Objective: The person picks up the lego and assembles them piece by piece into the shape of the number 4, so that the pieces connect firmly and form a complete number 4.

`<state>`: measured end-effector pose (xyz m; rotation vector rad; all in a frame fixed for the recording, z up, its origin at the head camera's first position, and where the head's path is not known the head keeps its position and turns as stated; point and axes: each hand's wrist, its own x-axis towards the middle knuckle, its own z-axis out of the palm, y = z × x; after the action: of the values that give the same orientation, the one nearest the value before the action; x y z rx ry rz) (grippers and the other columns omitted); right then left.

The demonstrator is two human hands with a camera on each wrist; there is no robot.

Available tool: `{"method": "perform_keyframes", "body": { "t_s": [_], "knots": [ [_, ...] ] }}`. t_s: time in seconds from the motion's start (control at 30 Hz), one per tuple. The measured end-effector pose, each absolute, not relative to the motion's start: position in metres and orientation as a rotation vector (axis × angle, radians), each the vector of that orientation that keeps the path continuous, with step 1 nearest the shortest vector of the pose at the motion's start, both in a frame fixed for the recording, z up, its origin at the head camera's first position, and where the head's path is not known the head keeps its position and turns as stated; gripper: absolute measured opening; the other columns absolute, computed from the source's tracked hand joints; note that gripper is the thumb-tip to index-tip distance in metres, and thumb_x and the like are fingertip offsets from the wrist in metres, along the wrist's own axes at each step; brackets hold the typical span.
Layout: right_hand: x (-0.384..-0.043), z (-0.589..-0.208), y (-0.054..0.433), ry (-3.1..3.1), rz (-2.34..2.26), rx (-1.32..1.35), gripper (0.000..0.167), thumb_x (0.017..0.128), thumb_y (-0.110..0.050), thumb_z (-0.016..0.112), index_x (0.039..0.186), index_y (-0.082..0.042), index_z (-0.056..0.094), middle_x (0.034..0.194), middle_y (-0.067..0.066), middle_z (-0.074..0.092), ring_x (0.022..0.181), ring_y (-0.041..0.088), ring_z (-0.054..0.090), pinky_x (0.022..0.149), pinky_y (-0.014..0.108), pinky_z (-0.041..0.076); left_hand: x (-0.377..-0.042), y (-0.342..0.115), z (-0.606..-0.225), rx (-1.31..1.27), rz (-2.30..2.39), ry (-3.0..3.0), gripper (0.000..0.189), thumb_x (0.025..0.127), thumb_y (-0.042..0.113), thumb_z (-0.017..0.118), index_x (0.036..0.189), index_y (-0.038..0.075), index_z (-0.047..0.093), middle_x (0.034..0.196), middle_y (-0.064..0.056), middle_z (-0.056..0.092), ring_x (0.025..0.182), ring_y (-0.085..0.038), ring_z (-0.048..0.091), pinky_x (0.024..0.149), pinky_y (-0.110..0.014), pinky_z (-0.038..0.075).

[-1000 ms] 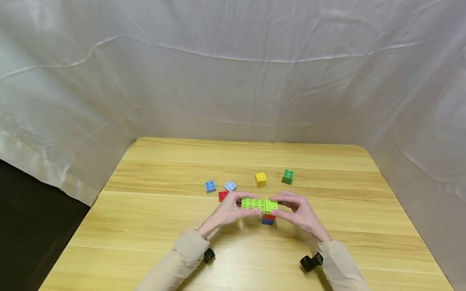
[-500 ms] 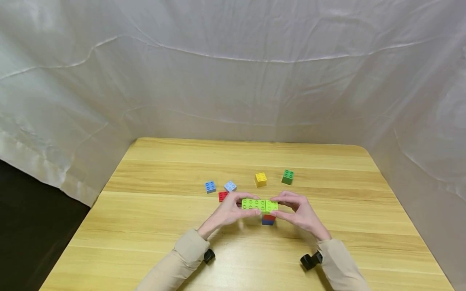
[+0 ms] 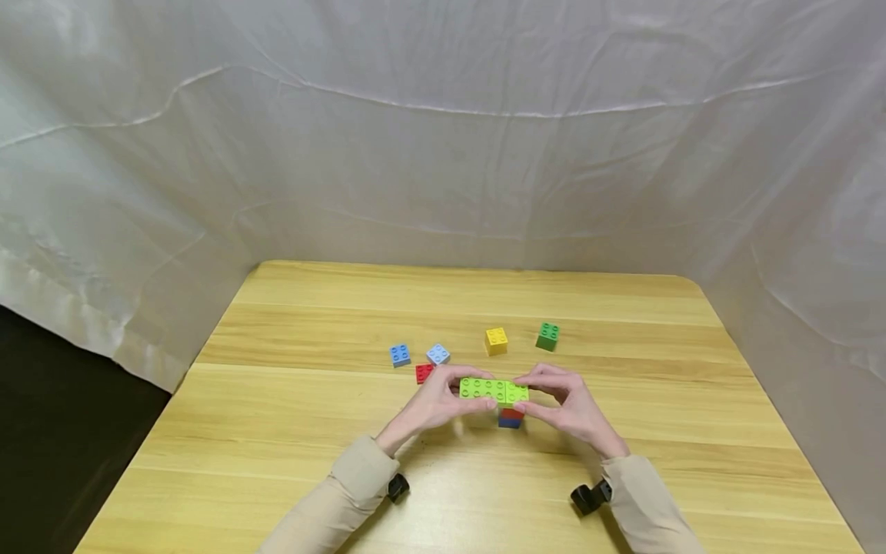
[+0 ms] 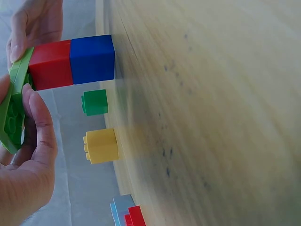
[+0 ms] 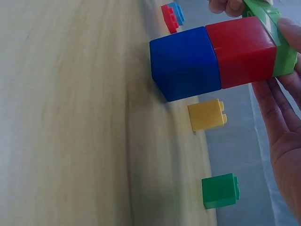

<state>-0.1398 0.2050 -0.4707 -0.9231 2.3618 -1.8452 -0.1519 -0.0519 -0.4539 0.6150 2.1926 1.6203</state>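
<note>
A stack of a blue block with a red block on it stands between my hands, its base right at the tabletop. Lime-green studded pieces cap it and reach out past its left side; a seam crosses their top. My left hand pinches the longer lime-green brick at the overhanging end, thumb on the near side and fingers on the far side. Over the stack, my right hand pinches the shorter lime-green brick the same way. In the left wrist view, the overhang's hollow underside shows.
Behind the hands lie a yellow block and a dark green block. To the left are a blue brick, a pale blue brick and a red brick, partly behind my left hand. Pale cloth hangs around the wooden table.
</note>
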Motion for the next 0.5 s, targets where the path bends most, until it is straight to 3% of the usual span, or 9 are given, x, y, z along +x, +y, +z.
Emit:
{"method": "perform_keyframes", "body": {
  "t_s": [0.3,0.5],
  "knots": [
    [-0.141,-0.478,0.205,2.362,-1.882,-1.059,0.035,0.079,0.014,0.075,0.113,0.004,0.071,0.100,0.006,0.067,0.100,0.006,0.065,0.100,0.024,0.055,-0.152,-0.052,-0.453,0.614,1.634,2.184,0.042,0.087,0.017,0.079,0.125,0.003,0.068,0.112,-0.019,0.072,0.074,-0.008,0.060,0.061,-0.018,0.052],
    [-0.141,-0.482,0.205,2.354,-1.890,-1.071,0.036,0.079,0.015,0.075,0.114,0.005,0.070,0.099,0.012,0.066,0.100,0.005,0.064,0.101,0.024,0.055,-0.153,-0.052,-0.453,0.606,1.640,2.175,0.042,0.087,0.017,0.079,0.125,0.003,0.068,0.112,-0.019,0.071,0.074,-0.008,0.060,0.062,-0.018,0.052]
  ]
}}
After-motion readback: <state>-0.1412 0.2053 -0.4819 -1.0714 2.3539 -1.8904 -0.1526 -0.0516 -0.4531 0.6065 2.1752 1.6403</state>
